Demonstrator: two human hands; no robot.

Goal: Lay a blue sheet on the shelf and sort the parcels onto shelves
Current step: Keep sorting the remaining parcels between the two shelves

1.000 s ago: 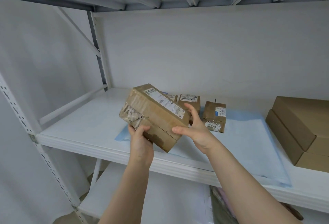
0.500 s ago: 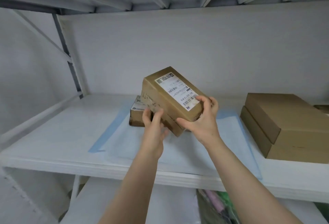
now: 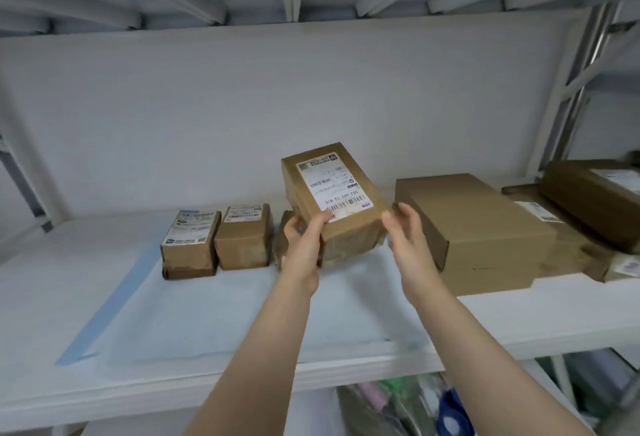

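Blue sheet (image 3: 214, 318) lies flat on the white shelf (image 3: 519, 324), its near part bare – open room at left too. Small parcels (image 3: 242, 238) line its far side; big boxes (image 3: 485, 227) stacked at right. Labelled parcel (image 3: 332, 200) tilted above the sheet – left hand (image 3: 304, 245) fingers clamped on its near-left corner, right hand (image 3: 405, 238) fingers curled, touching near-right corner
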